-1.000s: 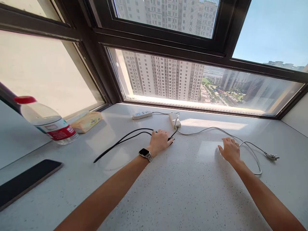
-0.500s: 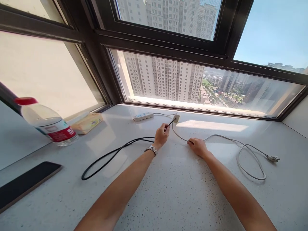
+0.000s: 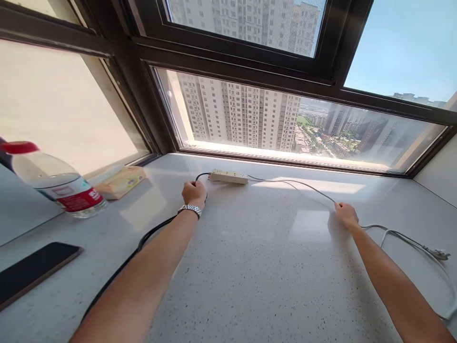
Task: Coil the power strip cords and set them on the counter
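1. Since the earlier frame, both hands are seen spread far apart; the power strip [image 3: 228,176] now lies flat near the window frame [image 3: 228,78], w/ its grey cord [image 3: 296,185] drawn out straight to the right.
2. L hand [image 3: 193,193] is closed around the black cable [image 3: 143,238] just left of the strip; the cable's end is seen curving into the strip's left end.
3. R hand [image 3: 346,214] is pinched on the grey cord, well apart from the strip; beyond it the cord is looped loosely, ending at the plug [image 3: 438,255] near the right edge.
4. A wristwatch [image 3: 189,208] is worn on the L wrist.
5. The black cable is run back under the L forearm toward the lower left.
6. On the white sill [image 3: 257,267], at left: a water bottle [image 3: 53,183] w/ red cap, a tissue pack [image 3: 119,182] beside it, a dark phone [image 3: 34,269] lying flat nearer the camera.
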`<state>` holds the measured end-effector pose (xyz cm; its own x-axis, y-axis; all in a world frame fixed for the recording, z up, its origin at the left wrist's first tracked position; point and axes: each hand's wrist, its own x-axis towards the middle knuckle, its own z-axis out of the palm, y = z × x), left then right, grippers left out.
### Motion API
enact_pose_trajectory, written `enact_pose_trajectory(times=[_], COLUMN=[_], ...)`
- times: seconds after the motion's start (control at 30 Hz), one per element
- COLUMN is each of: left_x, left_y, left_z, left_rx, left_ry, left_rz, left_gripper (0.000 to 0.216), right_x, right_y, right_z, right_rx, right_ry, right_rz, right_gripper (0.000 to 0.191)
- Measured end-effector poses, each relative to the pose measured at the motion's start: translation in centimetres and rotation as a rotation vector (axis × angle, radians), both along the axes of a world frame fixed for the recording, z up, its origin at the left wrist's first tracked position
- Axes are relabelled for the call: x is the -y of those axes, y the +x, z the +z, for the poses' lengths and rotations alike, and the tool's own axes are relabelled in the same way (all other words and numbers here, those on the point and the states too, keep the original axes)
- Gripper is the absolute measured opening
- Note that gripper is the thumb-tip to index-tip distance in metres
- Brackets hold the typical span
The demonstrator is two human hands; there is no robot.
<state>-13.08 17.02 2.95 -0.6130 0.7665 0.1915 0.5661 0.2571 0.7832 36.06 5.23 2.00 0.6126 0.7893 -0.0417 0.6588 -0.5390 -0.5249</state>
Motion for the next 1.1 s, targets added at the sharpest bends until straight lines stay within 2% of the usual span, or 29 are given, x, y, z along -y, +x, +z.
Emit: enact_pose_trajectory(times=[0.1,0.2,0.27,0.37,0.47,0.57,0.67,0.73,0.83,0.93,1.0,1.07,1.1], left_x=[0.7,2.5,4.4,8.1,12.0,14.5,14.4,13.0,10.0,7.0,5.5,4.6,4.4], left_y=[0.5,1.5,1.8,1.2,-0.9,-3.4,-4.7,-4.6,-3.7,-2.9,-2.8,-2.8,-2.7], left_z=[0.6,1.3,1.8,2.6,3.1,2.3,0.6,-0.5,-1.0,-0.4,0.3,1.0,1.3], left_rx=[-0.058,-0.192,-0.283,-0.527,-0.776,-0.825,-0.738,-0.663,-0.529,-0.436,-0.418,-0.396,-0.388], left_ry=[-0.073,-0.147,-0.195,-0.316,-0.482,-0.610,-0.692,-0.650,-0.499,-0.365,-0.295,-0.192,-0.124], left_rz=[-0.033,-0.226,-0.373,-0.521,-0.618,-0.539,-0.413,-0.408,-0.452,-0.481,-0.457,-0.417,-0.404], left_gripper=[0.049,0.065,0.068,0.072,0.078,0.083,0.075,0.067,0.063,0.057,0.052,0.049,0.047], right_x=[0.4,0.3,0.2,0.4,0.8,1.1,0.9,0.5,0.1,0.7,1.8,3.3,4.0], right_y=[2.5,3.6,3.8,3.7,3.3,2.4,0.0,-2.9,-9.4,-16.7,-20.3,-21.6,-21.2], right_z=[-0.1,0.0,0.2,0.7,1.4,2.1,2.3,2.1,1.1,0.4,0.7,1.6,2.3], right_rx=[-0.133,-0.275,-0.369,-0.500,-0.608,-0.683,-0.719,-0.721,-0.714,-0.704,-0.649,-0.398,-0.277], right_ry=[0.122,0.289,0.404,0.551,0.660,0.734,0.771,0.775,0.718,0.574,0.432,0.193,0.108], right_rz=[-0.182,-0.295,-0.335,-0.354,-0.332,-0.261,-0.142,-0.044,0.152,0.406,0.614,0.941,1.044], right_gripper=[0.033,0.029,0.026,0.027,0.029,0.032,0.035,0.038,0.043,0.045,0.046,0.054,0.059])
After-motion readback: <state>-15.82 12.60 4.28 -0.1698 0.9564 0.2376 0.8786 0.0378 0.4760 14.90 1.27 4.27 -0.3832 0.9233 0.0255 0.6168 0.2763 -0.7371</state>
